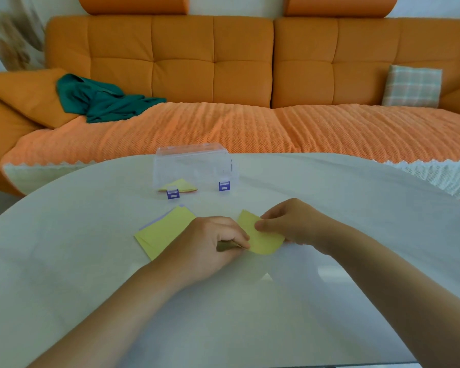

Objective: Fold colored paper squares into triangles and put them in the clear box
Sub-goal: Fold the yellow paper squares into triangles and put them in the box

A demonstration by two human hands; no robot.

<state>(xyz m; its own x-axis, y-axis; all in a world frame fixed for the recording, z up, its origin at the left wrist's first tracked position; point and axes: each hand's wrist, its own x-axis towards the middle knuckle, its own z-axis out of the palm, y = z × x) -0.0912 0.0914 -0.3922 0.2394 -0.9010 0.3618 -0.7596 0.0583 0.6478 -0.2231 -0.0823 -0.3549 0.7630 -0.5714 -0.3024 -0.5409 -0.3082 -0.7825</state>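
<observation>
A yellow paper square [260, 241] is curled over on the white table between my hands. My left hand [210, 245] pinches its near left corner against the table. My right hand [290, 221] pinches its upper right part between thumb and fingers. A small stack of paper squares [162, 232], yellow on top with a purple edge showing, lies just left of my left hand. The clear box [194, 166] with two purple latches stands behind, and a folded yellow triangle [179, 185] lies inside it at the front left.
The round white table [329, 197] ends just behind the box. Beyond it stands an orange sofa [213, 62] with a green cloth [101, 100] on the left and a checked cushion [412, 86] on the right.
</observation>
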